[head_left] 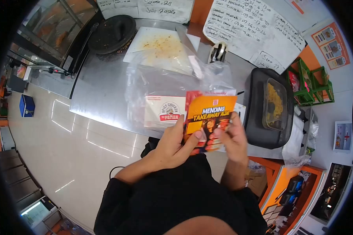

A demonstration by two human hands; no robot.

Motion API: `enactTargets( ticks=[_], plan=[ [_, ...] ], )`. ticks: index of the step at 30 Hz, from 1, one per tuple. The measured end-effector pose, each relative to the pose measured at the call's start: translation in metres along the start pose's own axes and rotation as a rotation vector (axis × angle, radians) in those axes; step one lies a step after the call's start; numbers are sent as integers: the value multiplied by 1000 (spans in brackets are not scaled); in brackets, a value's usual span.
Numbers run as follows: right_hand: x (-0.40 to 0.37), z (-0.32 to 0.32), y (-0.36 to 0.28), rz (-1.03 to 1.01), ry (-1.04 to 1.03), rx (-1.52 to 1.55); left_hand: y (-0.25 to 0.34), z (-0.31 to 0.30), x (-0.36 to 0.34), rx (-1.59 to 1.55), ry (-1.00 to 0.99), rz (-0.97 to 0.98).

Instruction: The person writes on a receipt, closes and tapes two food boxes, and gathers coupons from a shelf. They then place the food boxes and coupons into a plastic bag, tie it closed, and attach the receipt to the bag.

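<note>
An orange printed flyer [212,113] is held above the table's front edge, between both hands. My left hand [175,145] grips its left side, thumb on the front. On its right side my right hand [233,137] has its fingers closed round the edge. Part of a red sheet shows behind the flyer's upper left. Just left of it, a white box [164,111] with a red-and-black round logo sits inside a clear plastic bag [139,84] on the metal table [102,94].
Behind the bag lie a white cutting board [145,43] with crumbs and a knife [185,41]. A round black lid [111,34] is at the back left. To the right, a plastic container of yellow food [274,103] rests on a black case [257,117].
</note>
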State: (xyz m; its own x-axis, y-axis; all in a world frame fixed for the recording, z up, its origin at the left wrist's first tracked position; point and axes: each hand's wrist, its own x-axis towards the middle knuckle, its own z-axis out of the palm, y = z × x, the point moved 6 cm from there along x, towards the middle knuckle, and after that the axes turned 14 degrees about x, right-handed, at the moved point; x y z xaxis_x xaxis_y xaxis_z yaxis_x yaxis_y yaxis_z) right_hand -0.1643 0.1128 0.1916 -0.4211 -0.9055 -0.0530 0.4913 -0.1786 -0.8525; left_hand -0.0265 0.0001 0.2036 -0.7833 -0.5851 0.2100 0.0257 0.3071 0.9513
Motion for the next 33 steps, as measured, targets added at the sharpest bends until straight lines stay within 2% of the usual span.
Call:
enactTargets(
  ticks=[1, 3, 6, 7, 8, 9, 10, 11, 13, 14, 16, 17, 19, 20, 23, 27, 29, 31, 33],
  plan=[
    [3, 10, -1, 0, 11, 6, 8, -11, 1, 47, -111, 11],
    [12, 41, -32, -177, 58, -116, 13, -30, 7, -3, -106, 12],
    [33, 68, -44, -269, 37, -242, 20, -65, 25, 244, -92, 129],
    [45, 73, -51, -328, 34, -347, 24, -87, 32, 451, 140, 273],
    [59, 82, -60, -471, 87, -404, 29, -105, 37, 655, 382, 414],
    [76, 83, -58, -473, 93, -409, 32, -117, 49, 960, 570, 418],
    [90, 88, -59, -570, 52, -612, 35, -127, 56, 1266, 757, 413],
    [102, 93, -56, -659, 12, -817, 24, -133, 61, 1260, 747, 416],
    [132, 99, -29, -545, -183, -860, -37, -149, 73, 984, 447, -9],
    [134, 92, -17, -544, -173, -863, -47, -157, 70, 980, 439, -4],
    [152, 68, 29, -180, -236, -1094, -77, -178, 67, 528, 481, -214],
    [158, 57, 42, -179, -231, -1099, -74, -178, 65, 522, 476, -211],
    [162, 42, 77, -50, -322, -1360, -61, -179, 52, 177, 571, -175],
    [167, 42, 87, 112, -328, -1432, -54, -175, 48, 135, 581, -137],
    [174, 34, 112, 240, -349, -1537, -36, -169, 35, 63, 513, -72],
    [162, 50, 75, 223, -395, -1423, -31, -178, 24, 30, 498, -34],
    [133, 51, 46, 52, -371, -1553, -35, -190, 17, 0, 643, -31],
    [103, 63, -4, -3, -352, -1887, -40, -200, 14, 23, 619, -4],
    [86, 63, -46, 184, -424, -2122, -42, -204, 13, -136, 692, -6]
  ],
)
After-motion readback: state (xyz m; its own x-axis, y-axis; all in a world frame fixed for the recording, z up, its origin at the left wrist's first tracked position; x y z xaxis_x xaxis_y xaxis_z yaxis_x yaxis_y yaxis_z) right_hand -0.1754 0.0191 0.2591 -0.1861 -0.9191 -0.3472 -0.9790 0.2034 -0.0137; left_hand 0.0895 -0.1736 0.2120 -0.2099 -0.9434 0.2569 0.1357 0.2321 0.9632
